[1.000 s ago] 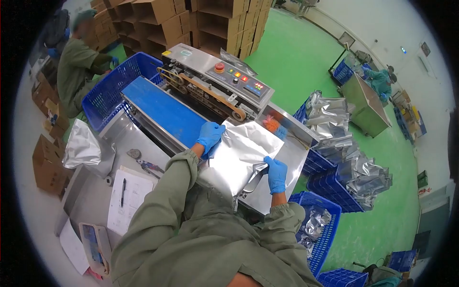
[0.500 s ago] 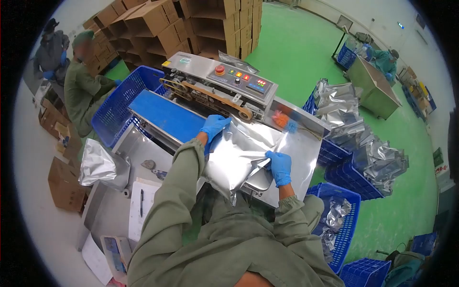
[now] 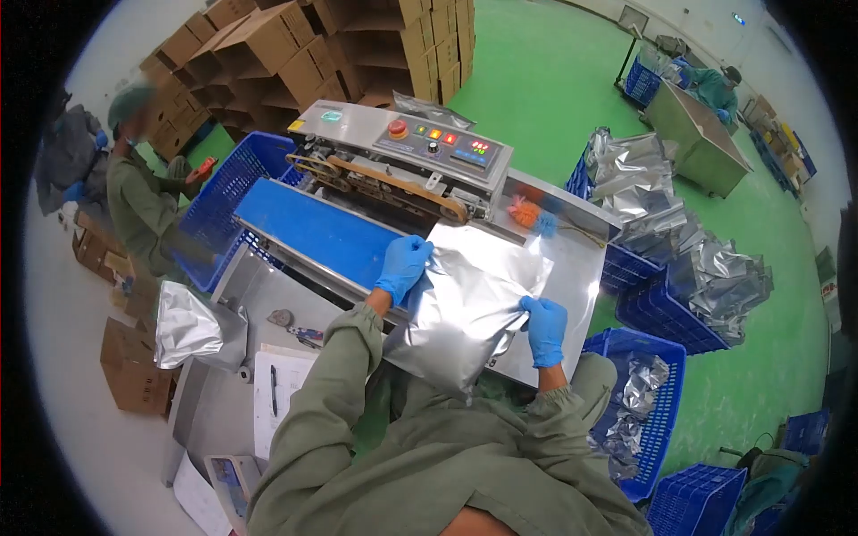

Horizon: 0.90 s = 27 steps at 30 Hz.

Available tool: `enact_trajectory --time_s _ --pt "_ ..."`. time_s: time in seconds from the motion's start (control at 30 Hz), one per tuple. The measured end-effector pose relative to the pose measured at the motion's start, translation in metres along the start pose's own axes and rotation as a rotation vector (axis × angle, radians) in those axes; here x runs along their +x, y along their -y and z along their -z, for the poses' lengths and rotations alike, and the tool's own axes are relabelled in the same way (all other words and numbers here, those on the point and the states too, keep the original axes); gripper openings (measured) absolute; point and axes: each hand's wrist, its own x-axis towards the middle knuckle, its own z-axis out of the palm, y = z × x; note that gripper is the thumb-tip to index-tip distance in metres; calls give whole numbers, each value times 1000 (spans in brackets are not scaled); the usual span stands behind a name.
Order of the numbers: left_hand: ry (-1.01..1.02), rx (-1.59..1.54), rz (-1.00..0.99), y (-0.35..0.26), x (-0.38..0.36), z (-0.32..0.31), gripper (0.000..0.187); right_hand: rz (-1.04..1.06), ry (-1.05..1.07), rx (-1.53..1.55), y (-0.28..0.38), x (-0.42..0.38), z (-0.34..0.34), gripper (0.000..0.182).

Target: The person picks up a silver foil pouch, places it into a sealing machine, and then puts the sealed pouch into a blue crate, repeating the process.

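A large silver foil bag (image 3: 460, 299) is held between my two blue-gloved hands, its bottom hanging over the table's near edge. My left hand (image 3: 404, 266) pinches its upper left edge, and my right hand (image 3: 544, 330) grips its right edge. Just beyond the bag stands a sealing machine (image 3: 402, 152) with a brown belt, a red button and a lit panel. The blue conveyor (image 3: 313, 232) runs left of my left hand. Another filled foil bag (image 3: 198, 329) stands upright on the metal table (image 3: 219, 402) at the left.
Blue baskets (image 3: 666, 420) with foil bags stand at the right. Paper (image 3: 284, 384) with a pen lies on the table. Cardboard boxes (image 3: 268, 45) are stacked behind. One person (image 3: 143, 201) sits at the left beside a blue basket (image 3: 210, 214); another person (image 3: 712, 89) is at the far right.
The bag's upper edge has been raised and its front spread flatter between my hands. My right hand has shifted slightly right. The seated person now has a red object in hand.
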Motion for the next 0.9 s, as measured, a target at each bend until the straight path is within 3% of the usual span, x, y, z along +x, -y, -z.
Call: enact_trajectory --time_s 0.07,0.2,0.3,0.4,0.5,0.63,0.9 --pt "59 -18 34 -2 -3 -8 26 -12 -63 71 4 -9 9 25" --pt "48 -47 47 -9 2 -29 26 134 -112 -130 -19 2 26 26" --pt "158 -84 118 -17 7 -35 25 101 -92 -39 -16 5 26 27" --pt "78 -79 35 -7 16 -45 27 181 -131 -66 -23 10 22 27" --pt "8 -116 109 4 24 -51 31 46 -114 12 -15 7 22 28" --pt "-60 -23 32 14 27 -53 32 116 -150 -23 -29 18 19 29" --pt "-20 29 -7 15 38 -27 31 9 70 -20 -3 23 9 29"
